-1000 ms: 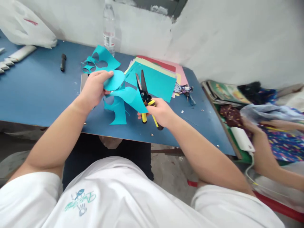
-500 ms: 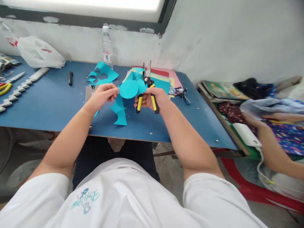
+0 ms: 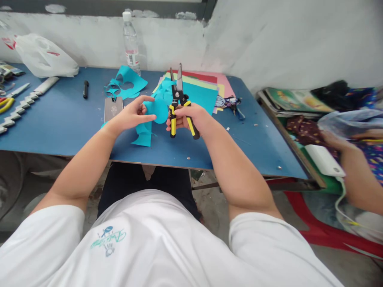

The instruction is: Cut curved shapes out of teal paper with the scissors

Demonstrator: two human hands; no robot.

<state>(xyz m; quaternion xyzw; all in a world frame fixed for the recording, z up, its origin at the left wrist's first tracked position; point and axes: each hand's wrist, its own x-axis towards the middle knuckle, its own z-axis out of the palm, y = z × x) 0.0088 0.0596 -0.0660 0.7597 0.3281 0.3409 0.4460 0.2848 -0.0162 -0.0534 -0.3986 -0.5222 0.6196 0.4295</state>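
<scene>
While the right hand point(image 3: 191, 118) holds the yellow-handled shears point(image 3: 177, 95), blades parted, the left hand point(image 3: 131, 114) has thumb and forefinger spread at the turquoise disc point(image 3: 162, 111), though contact is hard to judge. Those open blades, close by, might nick it if either hand slipped. Left of the shears, it looks round and smooth; beyond them lies stacked coloured paper point(image 3: 199, 92).

No words, brands or numbers can be read clearly. The label point(image 3: 132, 59) on the clear plastic bottle point(image 3: 129, 39) carries tiny, blurred print. Left of the bottle, a white plastic bag point(image 3: 44, 56) bears illegible red marks. Nearer the wearer than the bottle, a white shirt point(image 3: 149, 239) shows unreadable teal script beside handprints.
</scene>
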